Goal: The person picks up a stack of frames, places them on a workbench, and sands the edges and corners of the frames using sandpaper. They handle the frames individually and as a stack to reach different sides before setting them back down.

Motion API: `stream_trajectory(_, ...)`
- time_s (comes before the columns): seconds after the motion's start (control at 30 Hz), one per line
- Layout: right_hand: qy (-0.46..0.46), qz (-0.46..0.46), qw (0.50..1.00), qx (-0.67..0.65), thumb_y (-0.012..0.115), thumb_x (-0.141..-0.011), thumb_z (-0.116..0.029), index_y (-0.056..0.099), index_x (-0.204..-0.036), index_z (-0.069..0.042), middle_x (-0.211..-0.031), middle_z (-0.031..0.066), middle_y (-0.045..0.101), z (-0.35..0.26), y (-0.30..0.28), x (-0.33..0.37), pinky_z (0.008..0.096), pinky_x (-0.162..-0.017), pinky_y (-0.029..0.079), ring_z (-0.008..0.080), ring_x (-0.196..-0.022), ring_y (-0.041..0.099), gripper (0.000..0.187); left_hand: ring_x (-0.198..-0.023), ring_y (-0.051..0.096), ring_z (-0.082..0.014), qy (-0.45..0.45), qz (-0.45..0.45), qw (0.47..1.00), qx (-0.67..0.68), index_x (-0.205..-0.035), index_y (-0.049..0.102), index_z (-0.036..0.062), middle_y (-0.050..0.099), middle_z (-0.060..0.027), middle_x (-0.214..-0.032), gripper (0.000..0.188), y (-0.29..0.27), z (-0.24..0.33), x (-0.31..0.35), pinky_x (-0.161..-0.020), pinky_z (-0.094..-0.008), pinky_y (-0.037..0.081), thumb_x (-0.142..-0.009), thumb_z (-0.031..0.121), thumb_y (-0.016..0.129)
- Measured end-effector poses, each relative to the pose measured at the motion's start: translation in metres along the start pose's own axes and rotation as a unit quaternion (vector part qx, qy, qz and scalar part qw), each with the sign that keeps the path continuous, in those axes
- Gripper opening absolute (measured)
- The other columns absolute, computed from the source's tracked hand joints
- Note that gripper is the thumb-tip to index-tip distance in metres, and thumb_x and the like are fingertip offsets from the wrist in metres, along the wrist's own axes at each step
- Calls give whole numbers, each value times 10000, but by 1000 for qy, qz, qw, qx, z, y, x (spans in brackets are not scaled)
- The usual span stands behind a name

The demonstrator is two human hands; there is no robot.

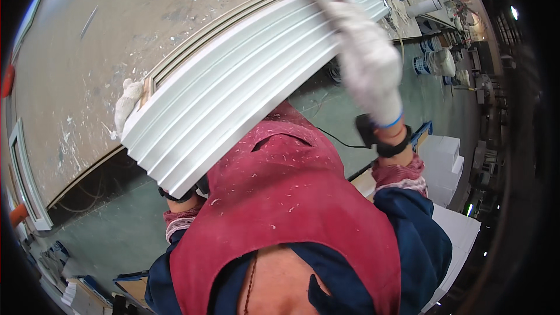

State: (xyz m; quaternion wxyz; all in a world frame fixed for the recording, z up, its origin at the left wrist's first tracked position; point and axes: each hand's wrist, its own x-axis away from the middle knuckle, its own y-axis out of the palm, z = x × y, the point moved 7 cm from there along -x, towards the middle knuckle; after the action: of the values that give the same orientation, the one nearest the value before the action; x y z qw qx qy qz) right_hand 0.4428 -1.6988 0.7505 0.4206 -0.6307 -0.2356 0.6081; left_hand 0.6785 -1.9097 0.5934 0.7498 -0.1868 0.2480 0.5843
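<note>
A long white ridged panel (pixel 245 81) lies slantwise in front of me, partly over the workbench and partly over its near edge. My left hand (pixel 127 105), in a white glove, is closed at the panel's left end, its fingers by the far edge; my left forearm passes beneath the panel. My right hand (pixel 373 52), also in a white glove, is smeared by motion over the panel's right part. It is closed around a flat grey-brown block-like thing (pixel 325 10) that is at the ridged face; its exact kind is too blurred to tell.
The paint-spotted workbench (pixel 105 41) spreads beyond the panel, with a thin frame piece (pixel 227 16) along the panel's far side. A white roll (pixel 424 7) lies at the far right. Several buckets (pixel 434 63) stand on the green floor; white boxes (pixel 440 160) are beside my right arm.
</note>
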Motion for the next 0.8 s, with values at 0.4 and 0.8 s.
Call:
stream_trajectory(0.4, -117, 31, 960, -253, 593, -856, -11, 707, -1083, -21, -1155, 121, 696, -135, -6, 6, 400, -1025, 502, 268, -1107, 664, 255, -1086, 642, -235, -68, 25, 990, 119, -1203, 590, 0, 618, -119, -1164, 275, -2, -9, 13, -951, -385, 567, -996, 180, 573)
stream_trajectory(0.8, 19, -7, 999, -33, 593, -925, -29, 684, -1159, 24, -1216, 174, 693, -19, 7, 6, 393, -992, 519, 316, -1149, 661, 256, -1240, 564, -252, 16, 25, 997, 65, -1244, 575, 23, 609, -119, -1242, 321, -4, -2, 16, -1153, -438, 398, -972, 188, 620)
